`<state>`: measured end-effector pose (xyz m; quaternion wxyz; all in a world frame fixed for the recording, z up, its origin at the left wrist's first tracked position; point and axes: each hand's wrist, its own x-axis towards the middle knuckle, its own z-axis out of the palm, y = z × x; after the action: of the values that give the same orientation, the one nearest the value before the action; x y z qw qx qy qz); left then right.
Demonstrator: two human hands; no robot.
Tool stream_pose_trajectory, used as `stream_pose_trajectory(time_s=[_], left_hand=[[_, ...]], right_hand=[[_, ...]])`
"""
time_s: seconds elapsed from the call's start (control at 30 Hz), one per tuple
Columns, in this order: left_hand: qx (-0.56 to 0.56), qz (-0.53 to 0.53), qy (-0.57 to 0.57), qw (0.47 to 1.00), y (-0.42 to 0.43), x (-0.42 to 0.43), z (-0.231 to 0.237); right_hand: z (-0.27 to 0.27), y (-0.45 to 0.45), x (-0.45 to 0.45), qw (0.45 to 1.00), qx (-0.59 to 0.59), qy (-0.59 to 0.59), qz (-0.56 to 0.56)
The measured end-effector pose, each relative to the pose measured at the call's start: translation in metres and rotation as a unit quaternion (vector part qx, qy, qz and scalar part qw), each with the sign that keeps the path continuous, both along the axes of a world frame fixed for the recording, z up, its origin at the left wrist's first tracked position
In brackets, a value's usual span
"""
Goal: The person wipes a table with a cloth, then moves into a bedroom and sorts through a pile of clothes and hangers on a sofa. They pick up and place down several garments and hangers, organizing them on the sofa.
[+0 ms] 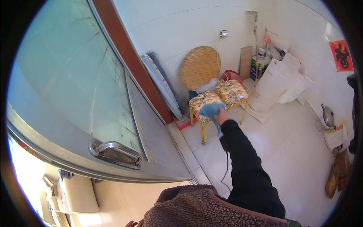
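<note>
A blue cloth (211,110) is held in my right hand (222,115), which reaches out in a black sleeve over a floral-cushioned stool (205,98). Part of the cloth hangs down in front of the stool's seat; whether it touches the cushion I cannot tell. A second floral-cushioned stool (232,92) stands beside the first. Only the fingers of my left hand (131,224) show at the bottom edge, by the brown fleece garment. What that hand may hold is hidden.
A glass-panelled door (158,170) with a metal handle (116,154) fills the left. Behind the stools, a round woven mat (201,68) leans on the wall beside wrapped panels (161,85). White sheeting (269,85) and a green box (257,66) are at the back right; a lidded pan (328,115) lies farther right.
</note>
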<state>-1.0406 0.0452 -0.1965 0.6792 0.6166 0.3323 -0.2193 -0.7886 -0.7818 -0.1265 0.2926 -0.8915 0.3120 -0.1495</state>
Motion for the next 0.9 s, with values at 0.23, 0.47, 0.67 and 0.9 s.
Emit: stream_pose_trajectory(time_s=[0.23,0.47,0.67,0.9], left_hand=[[0.064,0.076,-0.088,0.991,-0.055,-0.050,0.061],[0.000,0.200,-0.026,0.979,-0.064,-0.042,0.095],[-0.071,0.130,-0.189,0.971,-0.041,-0.027,0.148],[-0.040,0.196,-0.301,0.932,0.031,-0.031,0.162]], right_hand=[[-0.074,-0.022,-0.004,0.993,0.027,-0.042,0.108],[-0.147,0.088,-0.124,0.969,-0.046,0.100,0.223],[-0.154,0.239,-0.150,0.891,0.000,0.222,0.395],[-0.135,0.383,-0.145,0.786,0.029,0.291,0.545]])
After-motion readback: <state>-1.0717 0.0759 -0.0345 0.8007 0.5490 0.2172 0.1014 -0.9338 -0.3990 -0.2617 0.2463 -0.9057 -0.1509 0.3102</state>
